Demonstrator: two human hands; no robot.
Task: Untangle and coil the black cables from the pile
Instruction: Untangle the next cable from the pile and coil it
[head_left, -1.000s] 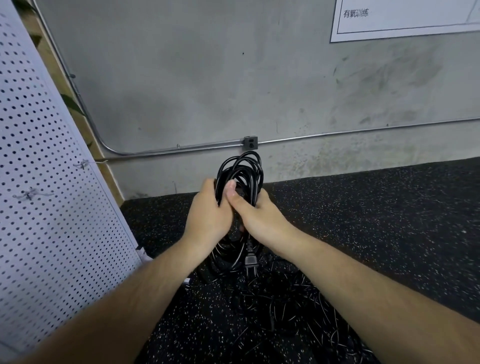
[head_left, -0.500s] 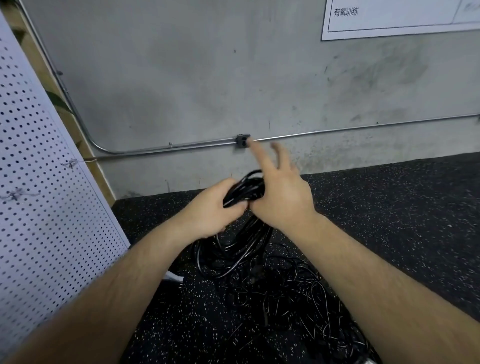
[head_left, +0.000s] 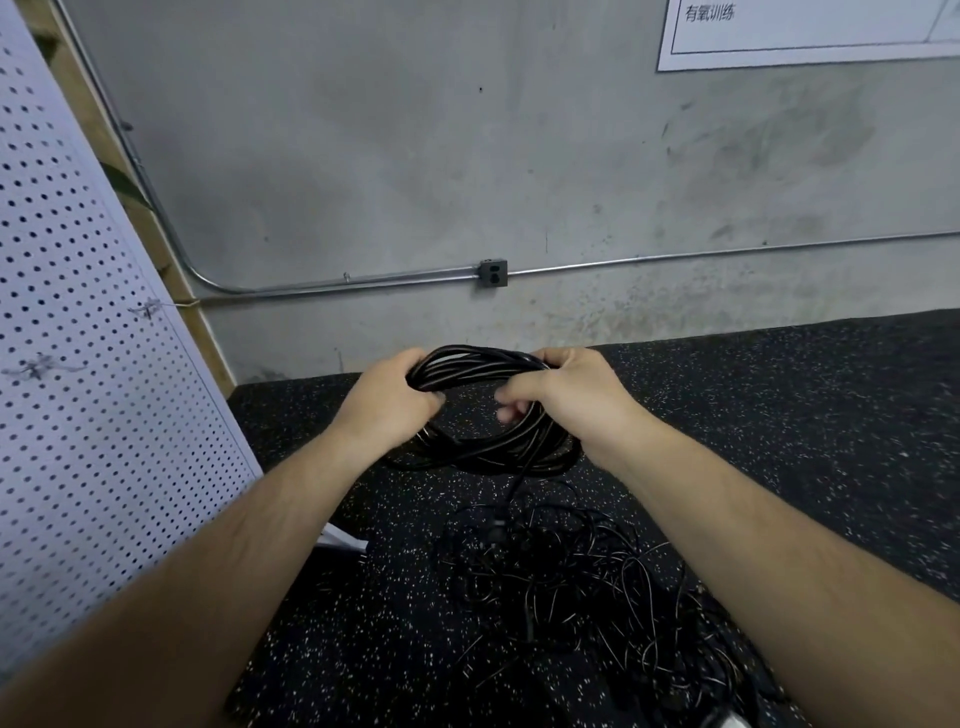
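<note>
A coil of black cable (head_left: 483, 371) is held roughly flat between both hands above the speckled black floor. My left hand (head_left: 387, 402) grips the coil's left side with fingers curled over the strands. My right hand (head_left: 566, 397) grips the right side, thumb under and fingers over. The coil's near loops (head_left: 488, 452) hang lower, and one strand with a plug (head_left: 498, 522) drops from it toward the pile. A tangled pile of black cables (head_left: 597, 597) lies on the floor below and to the right, partly hidden by my right forearm.
A white perforated panel (head_left: 78, 415) leans at the left. The grey concrete wall (head_left: 467, 156) carries a metal conduit with a junction box (head_left: 492, 272). A small white object (head_left: 343, 540) lies by the panel's foot. Speckled rubber floor (head_left: 805, 405) stretches to the right.
The coil has turned from upright to nearly flat. My right hand, fingers raised half a second ago, now grips the coil's right side, and my hands have moved apart.
</note>
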